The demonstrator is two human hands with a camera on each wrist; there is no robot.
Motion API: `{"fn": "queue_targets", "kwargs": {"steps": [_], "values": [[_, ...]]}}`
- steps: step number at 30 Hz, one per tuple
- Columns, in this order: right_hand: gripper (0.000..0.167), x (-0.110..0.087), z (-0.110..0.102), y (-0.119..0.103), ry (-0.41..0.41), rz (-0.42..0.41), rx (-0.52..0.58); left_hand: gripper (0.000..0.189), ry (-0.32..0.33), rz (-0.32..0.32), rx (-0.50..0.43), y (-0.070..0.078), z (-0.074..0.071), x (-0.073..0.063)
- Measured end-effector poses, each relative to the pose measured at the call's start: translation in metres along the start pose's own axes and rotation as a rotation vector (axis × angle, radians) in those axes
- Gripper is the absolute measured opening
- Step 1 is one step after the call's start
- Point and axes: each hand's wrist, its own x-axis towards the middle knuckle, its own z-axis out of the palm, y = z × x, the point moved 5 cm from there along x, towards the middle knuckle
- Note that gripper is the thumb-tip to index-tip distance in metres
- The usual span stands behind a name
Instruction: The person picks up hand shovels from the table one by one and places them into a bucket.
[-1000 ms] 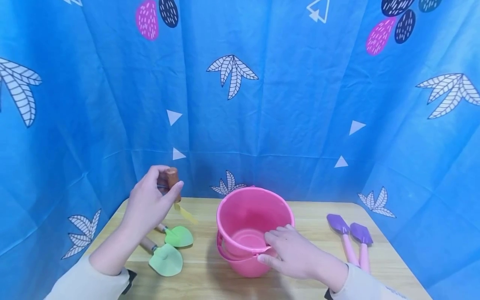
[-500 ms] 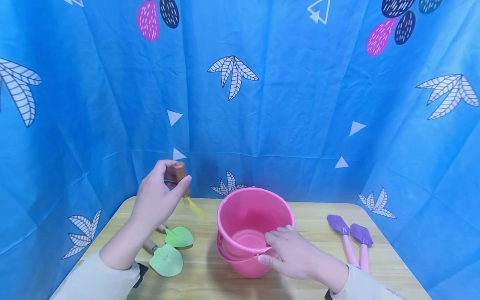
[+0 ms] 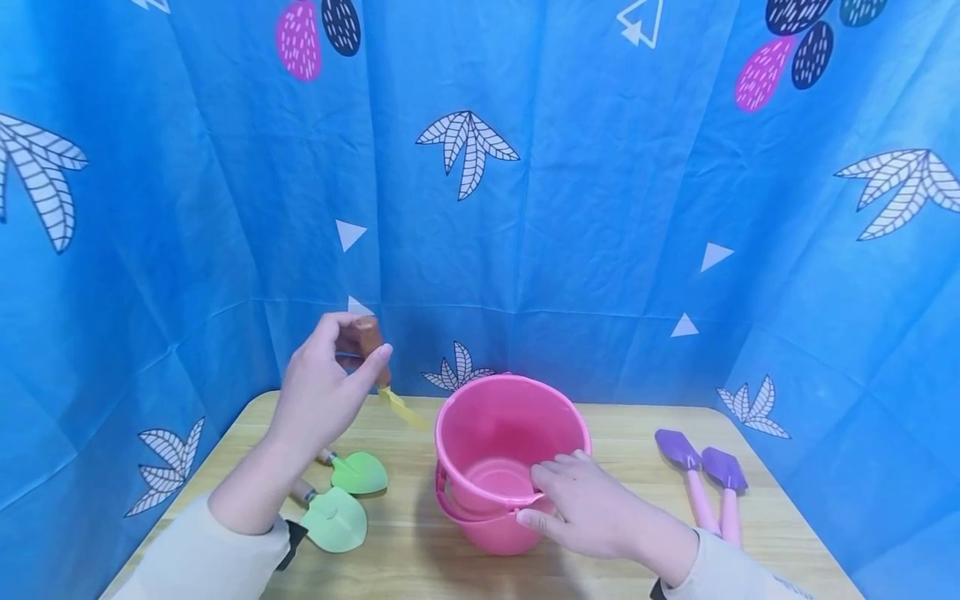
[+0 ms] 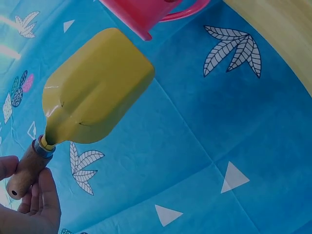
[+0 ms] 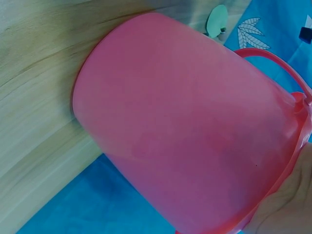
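My left hand (image 3: 322, 387) pinches the brown wooden handle of a yellow hand shovel (image 4: 97, 87) between thumb and fingers. Held above the table, the shovel has its broad blade angled down toward the pink bucket (image 3: 513, 412), left of the rim. In the left wrist view the whole blade shows, flat with a squared end. My right hand (image 3: 588, 504) grips the bucket's near right rim, fingers inside and thumb outside. The bucket stands upright on the table, its inner floor visible and its handle (image 5: 278, 59) hanging down at the side.
Two green shovels, one brighter (image 3: 360, 473) and one paler (image 3: 337, 521), lie left of the bucket under my left forearm. Two purple shovels (image 3: 677, 448) with pink handles lie at the right. A blue patterned curtain (image 3: 600, 208) surrounds the wooden table (image 3: 630, 425).
My left hand has carried the yellow shovel rightward and slightly up, nearer the bucket. My right hand and the bucket have stayed in place.
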Motion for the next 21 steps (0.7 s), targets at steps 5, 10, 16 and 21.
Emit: {"fn": "queue_targets", "kwargs": {"steps": [5, 10, 16, 21], "values": [[0.034, 0.0, 0.0, -0.001, 0.003, 0.002, -0.003, 0.04, -0.02, 0.02, -0.025, 0.003, 0.005, -0.001], [0.034, -0.001, -0.001, -0.002, 0.009, -0.001, -0.01, 0.038, -0.032, 0.043, -0.049, 0.005, 0.009, -0.001], [0.033, -0.001, -0.002, -0.003, 0.003, 0.003, -0.002, 0.035, -0.039, 0.058, -0.082, 0.008, 0.013, -0.001], [0.033, 0.0, -0.002, -0.002, -0.006, 0.007, 0.001, 0.037, -0.069, 0.04, -0.103, 0.009, 0.019, -0.001]]}}
